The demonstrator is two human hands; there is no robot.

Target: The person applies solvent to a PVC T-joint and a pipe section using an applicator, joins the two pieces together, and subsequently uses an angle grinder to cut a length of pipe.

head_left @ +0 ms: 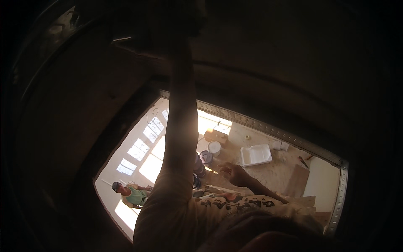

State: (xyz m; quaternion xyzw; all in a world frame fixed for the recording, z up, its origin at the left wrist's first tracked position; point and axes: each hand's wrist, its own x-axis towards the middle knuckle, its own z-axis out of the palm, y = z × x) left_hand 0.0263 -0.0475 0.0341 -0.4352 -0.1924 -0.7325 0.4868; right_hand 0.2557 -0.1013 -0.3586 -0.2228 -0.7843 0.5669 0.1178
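A: Left hand (pixel 145 44)?
B: Raised into the dark, beside a flat pale-edged piece (pixel 122 40). Grip: cannot tell. Overhead work judged under way, not finished.
A: Right hand (pixel 233 171)?
B: Half-open, empty. White paint tray (pixel 256 154) lies well below it, just to its right.

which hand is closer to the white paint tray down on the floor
Right. The right hand hangs low, just left of and below the white paint tray in the picture. The left hand is raised far overhead into the dark ceiling, well away from it.
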